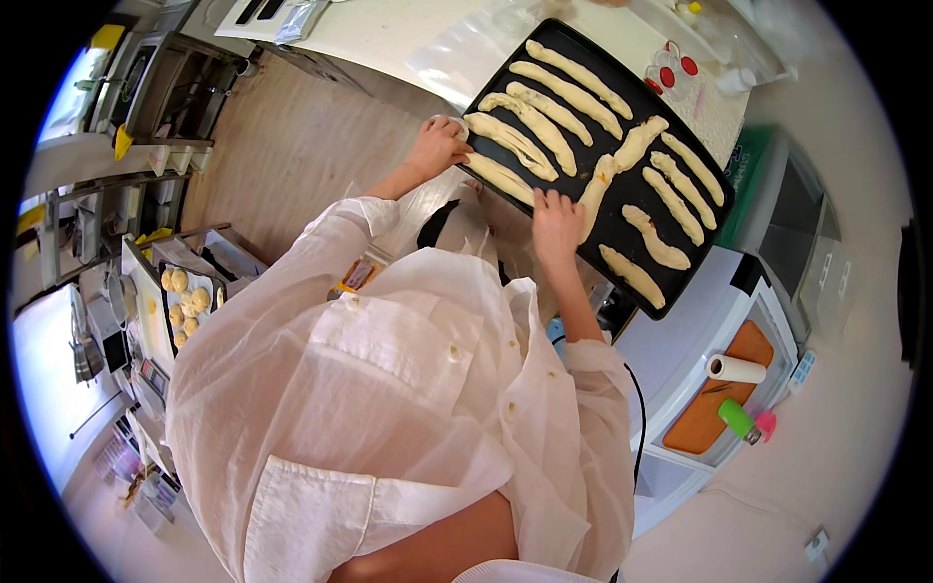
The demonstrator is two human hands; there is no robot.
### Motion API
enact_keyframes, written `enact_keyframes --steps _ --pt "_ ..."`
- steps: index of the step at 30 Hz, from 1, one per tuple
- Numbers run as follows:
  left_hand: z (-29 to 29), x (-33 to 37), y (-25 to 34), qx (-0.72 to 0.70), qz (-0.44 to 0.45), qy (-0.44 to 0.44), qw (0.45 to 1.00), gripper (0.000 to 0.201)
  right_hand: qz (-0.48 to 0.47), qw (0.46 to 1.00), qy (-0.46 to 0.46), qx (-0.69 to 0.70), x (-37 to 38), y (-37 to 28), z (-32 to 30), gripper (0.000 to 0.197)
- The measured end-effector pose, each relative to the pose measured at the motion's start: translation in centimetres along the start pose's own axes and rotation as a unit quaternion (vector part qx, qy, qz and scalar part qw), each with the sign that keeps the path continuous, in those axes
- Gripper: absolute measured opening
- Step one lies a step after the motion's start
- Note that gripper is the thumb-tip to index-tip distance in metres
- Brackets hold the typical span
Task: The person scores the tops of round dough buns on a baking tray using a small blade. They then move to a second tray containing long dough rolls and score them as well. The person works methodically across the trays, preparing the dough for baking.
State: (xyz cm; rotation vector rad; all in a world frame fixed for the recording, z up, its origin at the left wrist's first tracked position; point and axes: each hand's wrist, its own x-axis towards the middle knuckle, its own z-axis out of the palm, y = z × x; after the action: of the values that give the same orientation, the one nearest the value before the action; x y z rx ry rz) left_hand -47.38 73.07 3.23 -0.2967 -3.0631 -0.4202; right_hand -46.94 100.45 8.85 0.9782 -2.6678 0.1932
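A black baking tray (pixel 622 228) lies tilted across the view with several long, uneven strips of pale dough on it. Along its near left edge runs one dough strip (pixel 500 179), stretched between my two hands. My left hand (pixel 437 148) has its fingers closed at the strip's left end, by the tray's corner. At the other end, the fingertips of my right hand (pixel 558 225) are pressed together on the dough. Two strips (pixel 637 144) near the tray's middle lie at a different angle from the others. My fingers partly cover both ends of the held strip.
Beneath the tray's far side is a white counter (pixel 379 34) with red-lidded jars (pixel 666 73). To the right stands a white appliance (pixel 671 321) carrying a brown board, a paper roll (pixel 736 369) and a green bottle (pixel 739 421). Round dough pieces (pixel 187 303) sit on a tray at left.
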Motion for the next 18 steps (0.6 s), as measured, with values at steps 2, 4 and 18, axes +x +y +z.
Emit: enact_keyframes --steps 2,4,18 --pt "0.1 0.0 0.1 0.002 -0.011 -0.004 1.0 0.022 -0.006 0.999 -0.032 -0.002 1.2 -1.6 0.9 0.012" --pt "0.0 0.3 0.2 0.002 -0.019 -0.02 1.0 0.023 -0.012 0.999 -0.052 -0.014 1.7 -2.5 2.1 0.012" --pt "-1.1 1.7 2.1 -0.009 0.013 0.007 1.0 0.041 0.007 0.994 -0.093 -0.049 -2.8 1.8 1.1 0.026"
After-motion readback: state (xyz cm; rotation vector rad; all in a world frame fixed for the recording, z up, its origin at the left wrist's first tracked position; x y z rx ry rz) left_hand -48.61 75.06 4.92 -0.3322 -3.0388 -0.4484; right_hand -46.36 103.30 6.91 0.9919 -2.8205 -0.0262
